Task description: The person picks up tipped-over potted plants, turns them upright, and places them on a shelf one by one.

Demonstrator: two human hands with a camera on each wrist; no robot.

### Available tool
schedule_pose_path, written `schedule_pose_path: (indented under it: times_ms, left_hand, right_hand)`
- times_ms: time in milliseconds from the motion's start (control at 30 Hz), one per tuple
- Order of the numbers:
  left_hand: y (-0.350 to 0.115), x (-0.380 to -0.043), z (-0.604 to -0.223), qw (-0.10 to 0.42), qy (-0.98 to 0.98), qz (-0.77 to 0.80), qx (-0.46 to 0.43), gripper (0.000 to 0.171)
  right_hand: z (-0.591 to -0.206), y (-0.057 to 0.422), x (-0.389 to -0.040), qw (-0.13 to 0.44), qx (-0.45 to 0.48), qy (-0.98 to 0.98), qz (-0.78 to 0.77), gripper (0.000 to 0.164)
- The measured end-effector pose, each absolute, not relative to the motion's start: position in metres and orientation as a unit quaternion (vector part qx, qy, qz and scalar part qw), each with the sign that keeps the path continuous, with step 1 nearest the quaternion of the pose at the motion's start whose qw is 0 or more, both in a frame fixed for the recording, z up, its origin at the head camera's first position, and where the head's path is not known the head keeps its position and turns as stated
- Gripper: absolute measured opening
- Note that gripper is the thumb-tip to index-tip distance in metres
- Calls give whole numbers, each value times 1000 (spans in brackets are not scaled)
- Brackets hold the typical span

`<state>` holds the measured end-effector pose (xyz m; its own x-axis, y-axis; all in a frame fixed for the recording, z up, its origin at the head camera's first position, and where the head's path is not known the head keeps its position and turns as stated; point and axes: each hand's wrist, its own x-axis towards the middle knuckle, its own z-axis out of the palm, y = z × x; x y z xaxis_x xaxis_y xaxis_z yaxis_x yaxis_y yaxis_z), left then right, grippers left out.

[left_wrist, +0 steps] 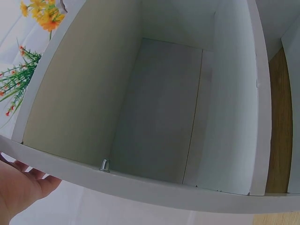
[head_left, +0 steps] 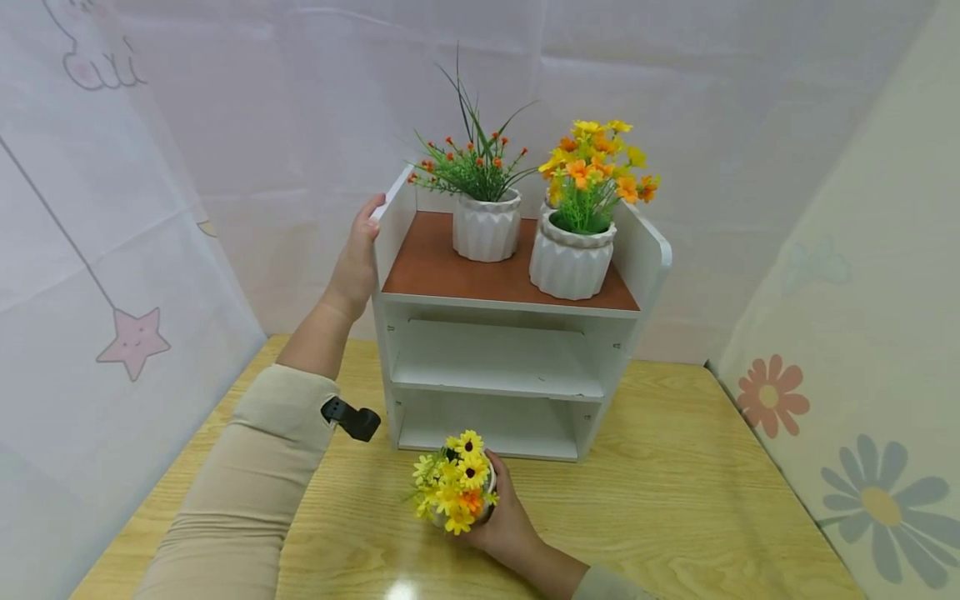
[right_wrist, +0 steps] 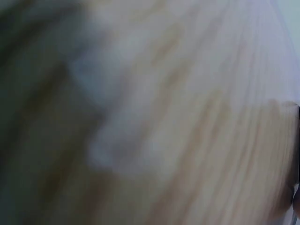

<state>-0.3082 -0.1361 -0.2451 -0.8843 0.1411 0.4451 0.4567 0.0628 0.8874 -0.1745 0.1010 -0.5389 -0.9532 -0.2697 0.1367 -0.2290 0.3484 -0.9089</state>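
Note:
My left hand [head_left: 356, 271] holds the left side panel of a small white shelf unit [head_left: 510, 304] near its upper front edge. Part of that hand [left_wrist: 21, 190] shows in the left wrist view, its fingers at the panel's outer face. Low in front of the shelf, my right hand [head_left: 510, 525] grips a potted plant [head_left: 457, 483] with yellow and orange flowers. Its pot is mostly hidden by blooms and fingers. The right wrist view is blurred and shows mainly wood grain.
On the brown shelf top stand a white ribbed pot [head_left: 486, 227] with grass and small red flowers and another pot [head_left: 572, 258] with orange and yellow flowers. Part of a further pot shows behind it. The wooden table [head_left: 675, 517] meets printed cloth walls [head_left: 847, 275].

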Motion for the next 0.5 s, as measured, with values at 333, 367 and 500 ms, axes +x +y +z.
schedule_pose_path:
  times_ms: [333,367,500]
  left_hand:
    - [-137,-308,-245,122,-724,-650,-199,62]
    - [-137,-308,-245,122,-724,-649,-199,62]
    - [-136,-308,-245,122,-721,-652,-201,62]
  right_hand:
    - [-542,104,-174,24,-164,819,-549,123]
    - [-541,105,-174,27,-164,819,-549,123]
    - [-538,107,-175,42,-162,821,-546,122]
